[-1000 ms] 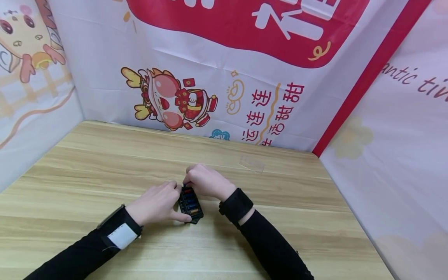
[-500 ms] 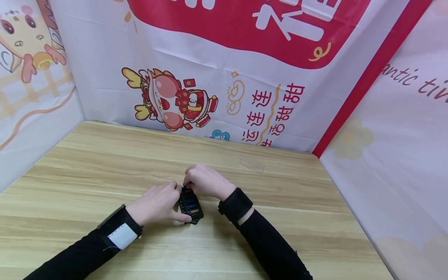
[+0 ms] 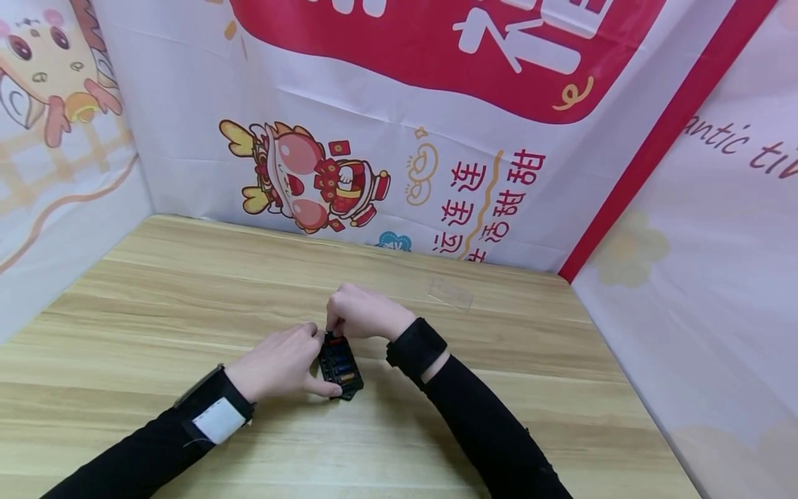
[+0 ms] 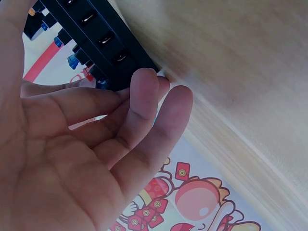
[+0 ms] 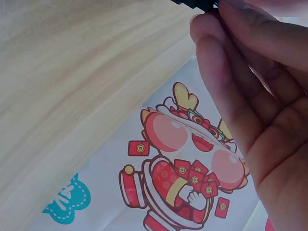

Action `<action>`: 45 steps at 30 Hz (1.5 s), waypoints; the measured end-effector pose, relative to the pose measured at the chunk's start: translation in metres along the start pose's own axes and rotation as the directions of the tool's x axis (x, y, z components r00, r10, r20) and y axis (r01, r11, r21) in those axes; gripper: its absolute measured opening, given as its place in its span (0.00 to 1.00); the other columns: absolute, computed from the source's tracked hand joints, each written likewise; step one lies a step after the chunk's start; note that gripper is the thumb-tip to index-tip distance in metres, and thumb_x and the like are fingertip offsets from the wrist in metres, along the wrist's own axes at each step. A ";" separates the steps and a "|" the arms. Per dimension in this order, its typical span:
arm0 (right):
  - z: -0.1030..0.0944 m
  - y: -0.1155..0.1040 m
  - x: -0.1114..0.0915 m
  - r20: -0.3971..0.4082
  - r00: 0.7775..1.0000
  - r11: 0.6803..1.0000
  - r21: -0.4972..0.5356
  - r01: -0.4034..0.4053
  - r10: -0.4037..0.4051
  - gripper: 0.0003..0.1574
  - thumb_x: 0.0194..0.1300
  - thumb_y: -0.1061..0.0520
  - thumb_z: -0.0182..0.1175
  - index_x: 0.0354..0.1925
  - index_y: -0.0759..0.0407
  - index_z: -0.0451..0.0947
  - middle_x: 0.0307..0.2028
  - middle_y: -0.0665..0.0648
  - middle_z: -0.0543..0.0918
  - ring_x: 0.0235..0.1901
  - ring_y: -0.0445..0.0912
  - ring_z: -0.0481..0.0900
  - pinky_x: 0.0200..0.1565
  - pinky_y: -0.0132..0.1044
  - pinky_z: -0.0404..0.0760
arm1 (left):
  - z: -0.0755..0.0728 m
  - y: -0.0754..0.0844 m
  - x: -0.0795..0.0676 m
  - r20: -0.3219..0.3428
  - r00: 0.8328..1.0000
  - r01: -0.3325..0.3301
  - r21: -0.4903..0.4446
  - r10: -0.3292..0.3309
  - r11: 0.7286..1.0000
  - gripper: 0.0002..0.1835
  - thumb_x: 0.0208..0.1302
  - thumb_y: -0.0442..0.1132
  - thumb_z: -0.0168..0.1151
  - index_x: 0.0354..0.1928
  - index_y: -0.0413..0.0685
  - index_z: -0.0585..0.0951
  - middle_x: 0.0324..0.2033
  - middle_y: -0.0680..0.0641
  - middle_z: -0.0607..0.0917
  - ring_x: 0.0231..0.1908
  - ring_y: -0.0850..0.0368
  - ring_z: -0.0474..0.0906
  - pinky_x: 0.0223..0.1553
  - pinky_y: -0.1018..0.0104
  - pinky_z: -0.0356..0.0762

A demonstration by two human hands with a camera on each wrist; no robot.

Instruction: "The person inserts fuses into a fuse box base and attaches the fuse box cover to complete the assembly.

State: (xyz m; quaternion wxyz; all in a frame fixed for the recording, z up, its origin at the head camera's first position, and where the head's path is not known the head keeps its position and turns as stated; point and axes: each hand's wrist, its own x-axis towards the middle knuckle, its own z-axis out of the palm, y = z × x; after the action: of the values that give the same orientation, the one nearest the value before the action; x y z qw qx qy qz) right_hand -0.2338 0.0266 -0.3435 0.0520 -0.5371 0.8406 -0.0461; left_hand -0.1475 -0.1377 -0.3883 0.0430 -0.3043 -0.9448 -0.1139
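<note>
A black fuse box [image 3: 357, 382] with several blade fuses in blue, red and orange lies on the table between both hands. My left hand [image 3: 280, 365] grips it, thumb at the near end and fingers along the far left side. The side of the fuse box [image 4: 103, 41] shows a row of slots with metal contacts in the left wrist view. Bent over the far end, my right hand [image 3: 369, 312] pinches a small blue blade fuse between thumb and index finger. That blue fuse [image 4: 102, 84] sits at the end of the row, partly hidden by fingers.
A clear plastic cover [image 3: 451, 293] lies flat on the wooden table [image 3: 187, 291], towards the back right. Printed cloth [image 3: 349, 90] hangs behind the table and along both sides.
The right hand has risen slightly at the far end of the fuse box, its wrist shifting a little up. The left hand and the fuse box stay in place.
</note>
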 end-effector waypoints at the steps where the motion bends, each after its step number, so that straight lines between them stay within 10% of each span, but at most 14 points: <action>1: 0.000 0.001 0.001 0.009 1.000 1.000 -0.004 0.005 -0.005 0.08 0.55 0.66 0.65 0.30 0.54 0.87 0.28 0.45 0.82 0.30 0.34 0.77 0.34 0.21 0.71 | 0.000 0.000 0.000 0.000 1.000 -0.001 0.000 0.001 1.000 0.41 0.42 0.73 0.64 0.40 0.40 0.78 0.29 0.51 0.72 0.26 0.61 0.68 0.22 0.67 0.66; 45: 0.002 0.012 0.011 0.047 0.995 0.994 0.073 0.084 -0.088 0.10 0.54 0.67 0.65 0.25 0.53 0.87 0.24 0.44 0.81 0.26 0.34 0.76 0.35 0.21 0.71 | 0.004 0.000 0.002 0.010 1.000 -0.012 0.001 0.012 1.000 0.41 0.43 0.72 0.65 0.41 0.39 0.77 0.30 0.50 0.72 0.27 0.60 0.68 0.26 0.67 0.67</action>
State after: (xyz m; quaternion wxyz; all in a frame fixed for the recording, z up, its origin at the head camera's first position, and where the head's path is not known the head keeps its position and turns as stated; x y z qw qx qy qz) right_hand -0.2488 0.0214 -0.3473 0.0897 -0.5716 0.8130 -0.0645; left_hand -0.1487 -0.1357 -0.3919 0.0391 -0.3103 -0.9432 -0.1117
